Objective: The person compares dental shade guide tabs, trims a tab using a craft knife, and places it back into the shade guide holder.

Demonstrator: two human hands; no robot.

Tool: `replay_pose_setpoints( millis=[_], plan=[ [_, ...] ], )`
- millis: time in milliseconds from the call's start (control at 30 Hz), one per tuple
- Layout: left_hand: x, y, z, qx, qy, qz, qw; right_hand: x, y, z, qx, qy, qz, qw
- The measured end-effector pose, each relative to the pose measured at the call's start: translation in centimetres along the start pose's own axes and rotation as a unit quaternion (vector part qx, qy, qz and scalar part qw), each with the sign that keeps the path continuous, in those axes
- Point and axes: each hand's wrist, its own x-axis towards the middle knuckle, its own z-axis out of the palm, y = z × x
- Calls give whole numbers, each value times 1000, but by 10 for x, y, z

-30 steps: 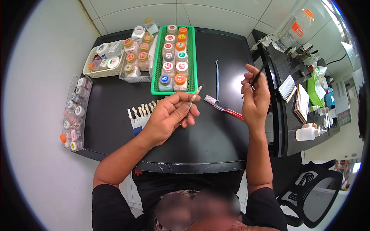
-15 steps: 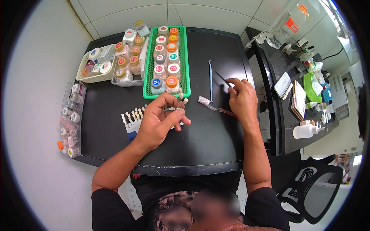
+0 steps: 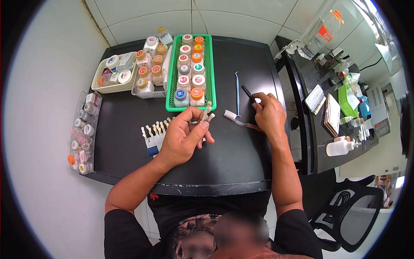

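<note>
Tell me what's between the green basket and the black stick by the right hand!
In the head view, a thin blue tool with bent ends lies on the black table between the green basket and the black stick.

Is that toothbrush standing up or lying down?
Lying down: the toothbrush stretches along the black tabletop, its handle running toward the right hand.

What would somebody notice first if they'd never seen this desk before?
Probably the bright green basket, filled with colorful-capped jars, near the back of the black table. Then the tooth-shaped pieces pinched in the left hand, at the basket's near end, and the toothbrush near the right hand.
</note>
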Motion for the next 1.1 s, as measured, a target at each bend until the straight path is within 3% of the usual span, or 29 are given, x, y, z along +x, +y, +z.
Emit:
replay_pose_setpoints(
  millis=[133, 200, 267, 333, 400, 467, 533, 700, 900, 1000, 1100],
  plan=[
    [0, -2, 2, 22, -2, 23, 999, 0, 1, 4, 34, 66, -36, 997],
    [-1, -6, 0, 35, -6, 25, 999, 3, -3, -1, 144, 94, -130, 976],
    [-6, -4, 5, 59, -10, 65, 996, -8, -18, -11, 332, 15, -148, 932],
    [-10, 1, 7, 77, -32, 96, 992, -33, -42, -31, 516, -106, -126, 840],
    [-9, -3, 17, 59, -35, 139, 988, -60, -52, -42, 543, -146, -184, 806],
    [-12, -3, 25, 67, -47, 152, 985, -83, -57, -58, 539, -155, -200, 803],
    [-19, 5, 34, 101, -72, 137, 983, -106, -53, -58, 542, -74, -175, 819],
    [-50, 10, 77, 109, -70, 100, 987, -146, -31, -77, 515, -16, -165, 841],
    [-80, -28, 115, -2, -13, 80, 997, -180, -10, -77, 533, -17, -117, 838],
    [-85, -38, 123, 54, 11, 84, 995, -190, 4, -101, 488, -21, -106, 866],
    [-89, -46, 120, 87, 37, 57, 994, -194, 50, -156, 407, 121, -174, 888]
  ],
)
